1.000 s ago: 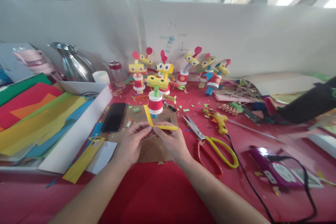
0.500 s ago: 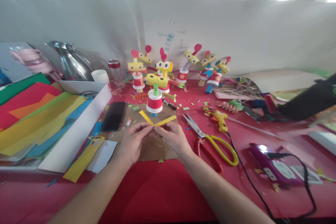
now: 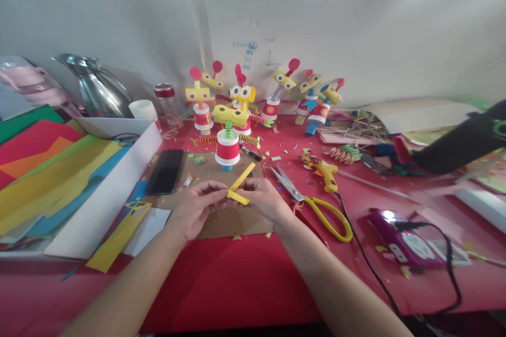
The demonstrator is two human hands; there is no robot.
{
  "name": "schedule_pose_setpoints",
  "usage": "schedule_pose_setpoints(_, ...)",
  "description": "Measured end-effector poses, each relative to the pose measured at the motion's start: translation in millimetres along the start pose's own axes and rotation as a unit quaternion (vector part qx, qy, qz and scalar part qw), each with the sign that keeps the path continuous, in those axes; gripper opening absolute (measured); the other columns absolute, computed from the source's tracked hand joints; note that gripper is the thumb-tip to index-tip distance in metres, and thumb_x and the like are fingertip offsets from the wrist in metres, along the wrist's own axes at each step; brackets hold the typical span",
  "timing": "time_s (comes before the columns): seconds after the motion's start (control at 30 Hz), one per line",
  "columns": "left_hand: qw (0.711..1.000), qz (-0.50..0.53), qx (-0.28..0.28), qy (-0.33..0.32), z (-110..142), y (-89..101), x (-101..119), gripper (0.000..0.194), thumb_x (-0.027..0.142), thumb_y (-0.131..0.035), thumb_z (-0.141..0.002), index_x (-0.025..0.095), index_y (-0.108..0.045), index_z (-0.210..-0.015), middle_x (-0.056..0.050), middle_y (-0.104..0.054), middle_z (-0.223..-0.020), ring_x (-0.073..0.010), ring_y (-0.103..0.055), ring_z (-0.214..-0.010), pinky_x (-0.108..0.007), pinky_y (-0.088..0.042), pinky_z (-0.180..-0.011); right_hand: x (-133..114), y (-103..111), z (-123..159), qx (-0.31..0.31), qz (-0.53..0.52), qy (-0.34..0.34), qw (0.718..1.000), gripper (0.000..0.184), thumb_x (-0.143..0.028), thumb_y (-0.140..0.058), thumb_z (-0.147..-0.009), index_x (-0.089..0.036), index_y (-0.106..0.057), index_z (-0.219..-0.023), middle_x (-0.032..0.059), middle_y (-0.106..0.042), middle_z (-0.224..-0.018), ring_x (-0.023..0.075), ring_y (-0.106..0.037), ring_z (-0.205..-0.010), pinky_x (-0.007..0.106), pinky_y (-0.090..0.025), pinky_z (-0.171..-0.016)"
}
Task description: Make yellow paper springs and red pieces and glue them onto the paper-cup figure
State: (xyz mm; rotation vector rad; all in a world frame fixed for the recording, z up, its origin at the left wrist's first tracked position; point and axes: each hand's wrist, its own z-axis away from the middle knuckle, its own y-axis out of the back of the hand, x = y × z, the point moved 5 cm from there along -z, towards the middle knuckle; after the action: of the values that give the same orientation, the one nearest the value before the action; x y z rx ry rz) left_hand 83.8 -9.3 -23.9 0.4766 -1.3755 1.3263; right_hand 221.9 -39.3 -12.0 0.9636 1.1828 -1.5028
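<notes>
Grip of left hand [image 3: 201,204] pinched narrow on V-shaped yellow paper [image 3: 242,176], right hand [image 3: 264,198] pinching it too, cardboard [image 3: 229,225] below

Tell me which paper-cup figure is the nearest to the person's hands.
The front figure, with the green spring neck, just beyond the held yellow paper. The other figures all stand farther back, towards the wall.

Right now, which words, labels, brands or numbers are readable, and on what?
None readable with certainty.
Wall: blue handwriting, possibly numbers; too blurred to quote.
Red cups at the back: gold emblems on some, too small to read.
Phone: dark screen, no text seen.
Yellow strip in the hands: no lettering visible.
</notes>
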Motion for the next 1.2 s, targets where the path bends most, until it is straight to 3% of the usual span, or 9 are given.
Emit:
schedule_pose_setpoints(0.2, 0.999, -0.044, -0.001, -0.018, 1.7, -0.4, 2.4, 0.022, 0.017, -0.085, -0.059, 0.014, -0.072, -0.076, -0.001, -0.068, -0.072, -0.0099, -0.064, -0.068, -0.021, -0.052, -0.065, -0.1, 2.5, 1.2, 0.003, 0.036, 0.004, 0.999, 0.013, -0.027, -0.075, -0.061, -0.016, -0.072, -0.066, -0.0008, -0.065, -0.059, 0.0084, -0.051, -0.053, 0.024, -0.04, -0.056)
schedule_pose_setpoints(0.37, 0.999, -0.019, 0.02, -0.033, -0.5, 1.2, 2.3, 0.025, 0.019, -0.084, -0.06, 0.014, -0.074, -0.082, -0.003, -0.071, -0.08, -0.0097, -0.064, -0.071, -0.021, -0.051, -0.069, -0.6, 2.1, -0.4, -0.024, 0.013, 0.024, 0.999, 0.018, -0.034, -0.075, -0.065, -0.016, -0.074, -0.071, 0.0014, -0.069, -0.067, 0.0104, -0.058, -0.061, 0.025, -0.045, -0.061)
schedule_pose_setpoints(0.57, 0.995, 0.05, 0.057, -0.06, -2.6, 4.1, 2.2, 0.026, 0.017, -0.084, -0.058, 0.015, -0.074, -0.081, -0.002, -0.072, -0.078, -0.0087, -0.065, -0.067, -0.021, -0.053, -0.07, -0.2, -7.1, -1.1, -0.065, -0.044, 0.066, 0.995, 0.034, -0.029, -0.085, -0.055, -0.022, -0.075, -0.087, 0.0015, -0.074, -0.087, 0.0155, -0.067, -0.082, 0.031, -0.051, -0.082)
schedule_pose_setpoints(0.7, 0.992, 0.068, 0.051, -0.096, -0.9, 1.7, 2.8, 0.021, 0.018, -0.084, -0.059, 0.017, -0.072, -0.076, 0.001, -0.072, -0.076, -0.0088, -0.066, -0.071, -0.021, -0.053, -0.074, 2.3, -8.3, -1.0, 0.005, -0.025, 0.131, 0.991, 0.023, -0.034, -0.079, -0.065, -0.022, -0.075, -0.084, 0.0021, -0.075, -0.087, 0.0164, -0.067, -0.08, 0.031, -0.052, -0.08)
schedule_pose_setpoints(0.8, 0.994, 0.06, 0.047, -0.082, 0.7, 0.1, 1.3, 0.019, 0.016, -0.084, -0.059, 0.017, -0.072, -0.074, 0.0, -0.072, -0.076, -0.0101, -0.067, -0.073, -0.021, -0.053, -0.075, 5.9, -6.5, -1.9, 0.045, 0.001, 0.154, 0.987, 0.015, -0.034, -0.072, -0.071, -0.021, -0.075, -0.079, 0.0023, -0.075, -0.08, 0.0176, -0.067, -0.078, 0.032, -0.052, -0.076)
schedule_pose_setpoints(0.97, 0.996, 0.035, 0.048, -0.068, 1.6, 0.0, 1.9, 0.018, 0.021, -0.083, -0.062, 0.014, -0.072, -0.074, -0.001, -0.072, -0.075, -0.0096, -0.066, -0.07, -0.02, -0.053, -0.071, 8.8, -4.6, -4.6, 0.042, 0.006, 0.131, 0.991, 0.015, -0.034, -0.072, -0.071, -0.019, -0.075, -0.074, 0.0028, -0.074, -0.074, 0.0162, -0.065, -0.071, 0.03, -0.05, -0.071)
schedule_pose_setpoints(1.2, 0.993, 0.055, 0.037, -0.1, -0.3, -1.7, -1.8, 0.018, 0.023, -0.082, -0.066, 0.017, -0.071, -0.079, 0.001, -0.071, -0.078, -0.0083, -0.066, -0.071, -0.019, -0.053, -0.072, 8.9, -6.8, -3.4, 0.034, -0.079, 0.089, 0.992, 0.02, -0.035, -0.076, -0.068, -0.016, -0.072, -0.068, 0.0022, -0.071, -0.066, 0.0124, -0.061, -0.066, 0.026, -0.047, -0.07)
